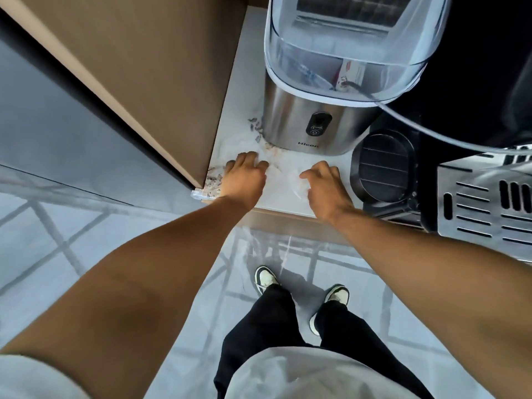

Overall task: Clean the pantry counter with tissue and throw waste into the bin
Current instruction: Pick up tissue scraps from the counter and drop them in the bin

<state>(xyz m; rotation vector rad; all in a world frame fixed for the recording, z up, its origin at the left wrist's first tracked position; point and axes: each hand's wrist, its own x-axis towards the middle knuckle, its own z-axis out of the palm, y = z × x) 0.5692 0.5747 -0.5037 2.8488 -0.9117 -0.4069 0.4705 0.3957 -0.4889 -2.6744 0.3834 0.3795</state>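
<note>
The white marble pantry counter [285, 201] lies below me, with brown and grey veining near its left corner. A white tissue [283, 175] is spread on it, hard to tell from the pale surface. My left hand [244, 175] lies palm down at the counter's left edge, bent fingertips pressing the tissue's left side. My right hand [325, 187] pinches the tissue's right side between thumb and curled fingers. No bin is in view.
A steel ice maker [313, 122] with a clear lid stands just behind the hands. A black and steel appliance [385, 168] with vents fills the counter's right side. A brown cabinet panel [144, 70] borders the left. My feet stand on the glossy tiled floor [86, 220].
</note>
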